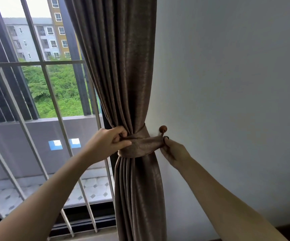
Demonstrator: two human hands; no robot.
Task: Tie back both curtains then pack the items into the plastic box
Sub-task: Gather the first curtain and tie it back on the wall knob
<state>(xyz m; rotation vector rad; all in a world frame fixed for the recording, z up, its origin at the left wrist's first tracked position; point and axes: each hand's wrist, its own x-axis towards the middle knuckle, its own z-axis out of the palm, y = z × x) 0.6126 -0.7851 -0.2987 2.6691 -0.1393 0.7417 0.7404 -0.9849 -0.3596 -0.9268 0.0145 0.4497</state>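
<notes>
**Curtain gathered against the wall, both hands on its tie-back**

A brown curtain [121,75] hung at the right edge of a tall window [36,84], just beside a plain pale wall [227,84]. Its folds were drawn in tight at about waist level and spread wider above and below. A band of matching brown fabric, the tie-back [139,145], wrapped around the gathered folds.

The left hand [109,140] had its fingers curled and pinching the tie-back at the curtain's window side. The right hand [173,152] gripped the other end of the tie-back at the wall side, its fingers closed on the fabric just below a small round wooden wall knob [163,129]. The band's end lay touching the knob's stem; whether it was hooked on could not be told.

White metal bars [52,105] crossed the window. Beyond them lay a grey balcony wall [36,146] and a tiled balcony floor [93,188], then green trees [60,91] and apartment blocks [36,37] under a bright sky. A dark strip of skirting ran along the bottom of the wall at the lower right.
</notes>
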